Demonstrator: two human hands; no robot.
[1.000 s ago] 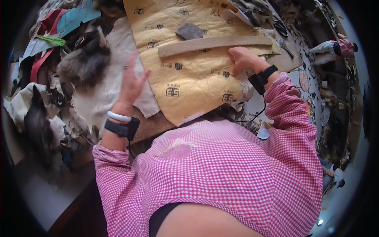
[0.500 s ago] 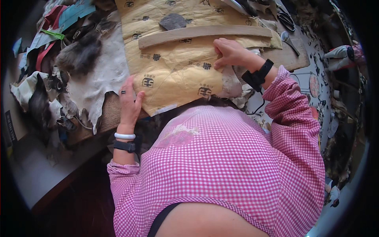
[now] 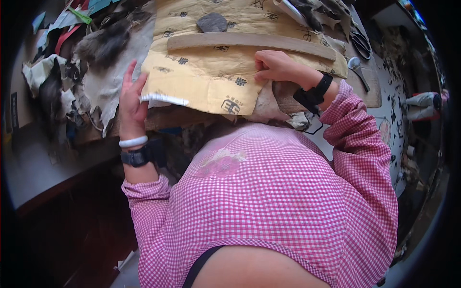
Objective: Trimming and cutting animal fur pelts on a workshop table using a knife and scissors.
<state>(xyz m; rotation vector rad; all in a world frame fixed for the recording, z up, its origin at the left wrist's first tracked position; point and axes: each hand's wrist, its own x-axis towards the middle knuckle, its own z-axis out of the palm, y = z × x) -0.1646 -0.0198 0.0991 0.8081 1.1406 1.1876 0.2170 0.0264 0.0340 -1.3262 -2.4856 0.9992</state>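
Note:
A sheet of printed yellow paper (image 3: 201,86) lies across the bench, its near left part raised with a white strip (image 3: 163,98) along the edge. My left hand (image 3: 133,96) is upright at that left edge, fingers apart, beside the paper. My right hand (image 3: 271,65) has its fingers curled around the paper's right part, thumb against it. Above both hands, a long pale wooden strip (image 3: 249,42) and a flat dark stone (image 3: 212,22) rest on the sheet. A pale hide (image 3: 98,81) spreads to the left.
Fur pieces (image 3: 105,38) and scraps cover the left side, with a green tool (image 3: 79,14). Black scissors (image 3: 360,45) and a spoon-like tool (image 3: 357,74) lie at right on a board (image 3: 365,96). Beyond are a littered pale surface and a person (image 3: 422,105) at the far right.
My left hand has moved left and down from where it was, and the paper's near left edge is now raised. My right hand sits further left in view, which has itself shifted.

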